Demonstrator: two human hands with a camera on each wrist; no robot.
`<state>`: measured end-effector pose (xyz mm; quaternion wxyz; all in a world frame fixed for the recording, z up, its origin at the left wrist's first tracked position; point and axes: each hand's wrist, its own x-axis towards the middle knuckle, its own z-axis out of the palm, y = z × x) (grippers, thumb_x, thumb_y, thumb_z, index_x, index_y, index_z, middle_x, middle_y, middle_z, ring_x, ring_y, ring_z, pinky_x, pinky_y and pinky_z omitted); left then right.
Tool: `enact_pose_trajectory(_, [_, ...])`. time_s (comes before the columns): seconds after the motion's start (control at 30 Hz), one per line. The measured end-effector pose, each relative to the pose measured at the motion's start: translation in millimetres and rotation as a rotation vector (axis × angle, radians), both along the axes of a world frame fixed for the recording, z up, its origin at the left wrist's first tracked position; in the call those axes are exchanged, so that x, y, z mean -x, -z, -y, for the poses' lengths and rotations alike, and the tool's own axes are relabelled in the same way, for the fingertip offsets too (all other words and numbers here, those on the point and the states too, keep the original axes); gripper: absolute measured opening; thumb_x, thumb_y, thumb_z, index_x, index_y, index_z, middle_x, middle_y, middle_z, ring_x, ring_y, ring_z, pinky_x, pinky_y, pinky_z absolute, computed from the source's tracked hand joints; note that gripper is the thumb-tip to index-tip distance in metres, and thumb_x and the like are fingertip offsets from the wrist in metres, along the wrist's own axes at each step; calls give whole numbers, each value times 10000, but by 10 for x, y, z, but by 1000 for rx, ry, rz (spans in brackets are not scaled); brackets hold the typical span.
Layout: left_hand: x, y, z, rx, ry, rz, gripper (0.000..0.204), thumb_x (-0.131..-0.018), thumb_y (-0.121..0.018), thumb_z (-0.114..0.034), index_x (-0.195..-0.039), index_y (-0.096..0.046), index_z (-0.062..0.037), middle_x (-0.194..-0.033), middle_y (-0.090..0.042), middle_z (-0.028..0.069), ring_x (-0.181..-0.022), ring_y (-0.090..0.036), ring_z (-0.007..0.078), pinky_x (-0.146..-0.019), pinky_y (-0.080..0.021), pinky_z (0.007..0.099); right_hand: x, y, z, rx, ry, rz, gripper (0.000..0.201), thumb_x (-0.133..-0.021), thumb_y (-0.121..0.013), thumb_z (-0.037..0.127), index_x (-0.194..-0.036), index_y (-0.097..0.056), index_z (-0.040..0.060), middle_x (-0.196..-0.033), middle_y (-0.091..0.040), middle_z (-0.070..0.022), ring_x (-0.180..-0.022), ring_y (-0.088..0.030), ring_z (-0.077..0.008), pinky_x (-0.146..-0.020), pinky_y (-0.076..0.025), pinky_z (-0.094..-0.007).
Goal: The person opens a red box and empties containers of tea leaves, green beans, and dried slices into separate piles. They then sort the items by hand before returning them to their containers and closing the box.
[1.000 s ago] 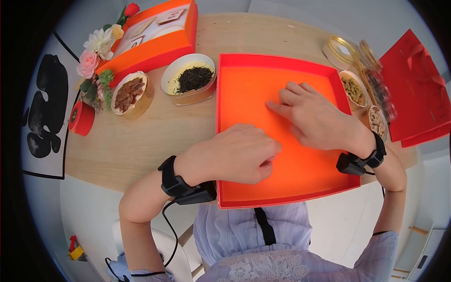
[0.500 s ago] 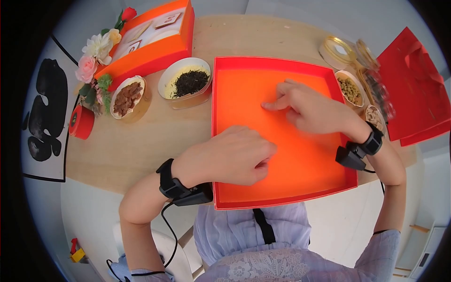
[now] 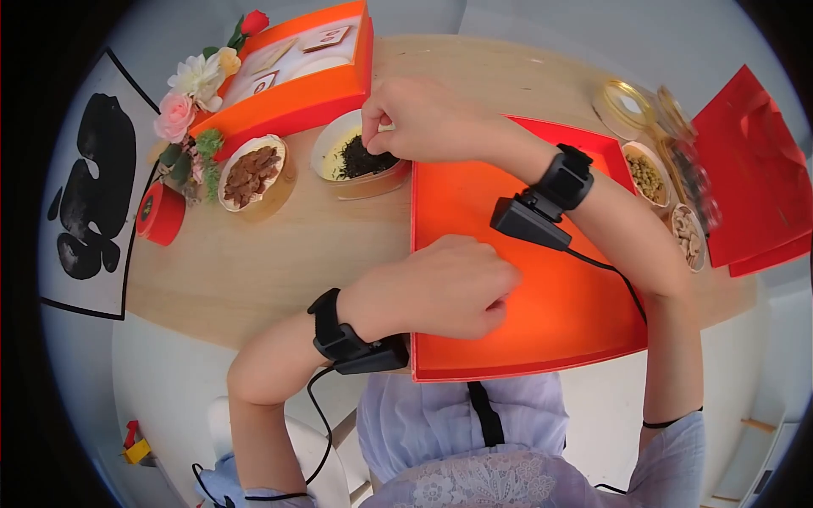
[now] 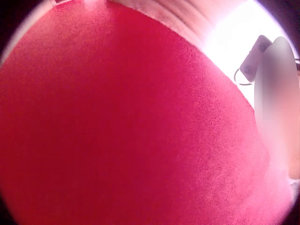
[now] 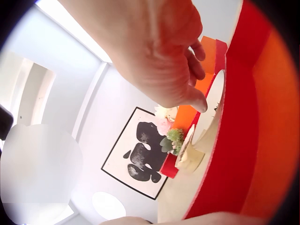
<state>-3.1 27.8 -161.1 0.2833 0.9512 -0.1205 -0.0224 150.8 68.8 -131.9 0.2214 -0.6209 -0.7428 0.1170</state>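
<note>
My right hand (image 3: 423, 118) hangs over a white-rimmed bowl (image 3: 360, 188) holding dark dried tea leaves (image 3: 364, 161) on a pale yellow layer. Its fingers point down at the leaves; in the right wrist view, thumb (image 5: 199, 101) and fingers stand apart with nothing visible between them. My left hand (image 3: 445, 288) is over the near left part of a shallow box (image 3: 542, 288), orange inside with red walls. Its fingers are curled under, and nothing shows in it. The left wrist view is mostly filled by the red box wall (image 4: 122, 117).
A bowl of brown flakes (image 3: 254, 173), a round red tin (image 3: 161, 213), artificial flowers (image 3: 199, 80) and an orange gift box (image 3: 288, 110) stand left. At right are bowls of greenish bits (image 3: 646, 176) and pale pieces (image 3: 687, 235), gold-rimmed lids (image 3: 625, 108) and a red bag (image 3: 754, 178).
My right hand has moved left and away from me, from over the orange box to the bowl of tea leaves. The left hand has stayed curled over the box.
</note>
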Motion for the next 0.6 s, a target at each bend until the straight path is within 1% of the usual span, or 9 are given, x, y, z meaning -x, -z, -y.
enact_pose_trajectory(0.13, [12, 13, 4, 4, -12, 5, 118, -767, -606, -103, -704, -547, -24, -626, -570, 180, -632, -583, 395, -588, -423, 490, 45, -33, -19, 131, 98, 42, 141, -876, -709, 154, -901, -752, 22, -949, -653, -124, -907, -627, -259, -807, -508, -367])
enact_pose_trajectory(0.2, [17, 41, -1, 19, -14, 36, 121, -766, -604, -103, -700, -543, -22, -619, -564, 183, -627, -579, 398, -584, -421, 492, -77, 78, 72, -137, -10, -164, 146, -892, -676, 93, -1005, -743, 30, -985, -652, -149, -928, -625, -280, -804, -504, -395])
enact_pose_trajectory(0.23, [18, 57, 1, 30, -14, 68, 124, -765, -602, -102, -695, -540, -21, -611, -558, 185, -622, -576, 402, -580, -418, 494, -134, 48, 158, -133, -11, -164, 146, -892, -676, 93, -1005, -743, 30, -985, -652, -149, -928, -625, -280, -804, -504, -395])
enact_pose_trajectory(0.3, [28, 85, 6, 52, -20, 92, 121, -769, -604, -108, -703, -544, -26, -627, -570, 180, -638, -582, 395, -595, -423, 490, -251, -71, 420, -142, -62, -40, 231, -882, -597, 46, -1077, -719, 15, -1029, -658, -176, -1017, -623, -314, -845, -509, -406])
enact_pose_trajectory(0.33, [32, 91, 11, 70, -25, 117, 119, -774, -605, -114, -711, -549, -30, -644, -581, 176, -655, -588, 388, -610, -429, 487, -316, -86, 571, -138, -62, -36, 231, -882, -597, 46, -1077, -719, 15, -1029, -658, -176, -1017, -623, -314, -845, -509, -406])
enact_pose_trajectory(0.4, [34, 66, 17, 54, -24, 89, 116, -779, -609, -121, -722, -555, -36, -665, -593, 167, -678, -593, 378, -632, -434, 481, -420, -106, 899, -50, -82, 233, 290, -853, -590, -5, -1112, -717, 24, -1042, -622, -152, -1038, -590, -313, -877, -498, -402])
enact_pose_trajectory(0.43, [33, 48, 18, 35, -25, 57, 113, -783, -614, -128, -734, -561, -42, -686, -605, 159, -701, -599, 368, -655, -440, 476, -444, -88, 1036, -46, -80, 236, 290, -853, -590, -5, -1112, -717, 24, -1042, -622, -152, -1038, -590, -313, -877, -498, -402])
enact_pose_trajectory(0.5, [28, 22, 21, 24, -23, 16, 111, -788, -617, -134, -744, -565, -47, -702, -612, 151, -720, -601, 361, -673, -442, 471, -485, 11, 1284, 50, -147, 400, 354, -816, -594, -38, -1137, -724, 31, -1048, -602, -137, -1027, -578, -313, -897, -489, -394])
enact_pose_trajectory(0.6, [17, 4, 24, 5, -18, -28, 109, -792, -623, -135, -750, -570, -49, -705, -614, 143, -726, -600, 356, -687, -446, 462, -535, 92, 1482, 49, -119, 439, 421, -791, -612, -49, -1191, -713, 32, -1063, -594, -128, -1051, -565, -301, -927, -474, -397])
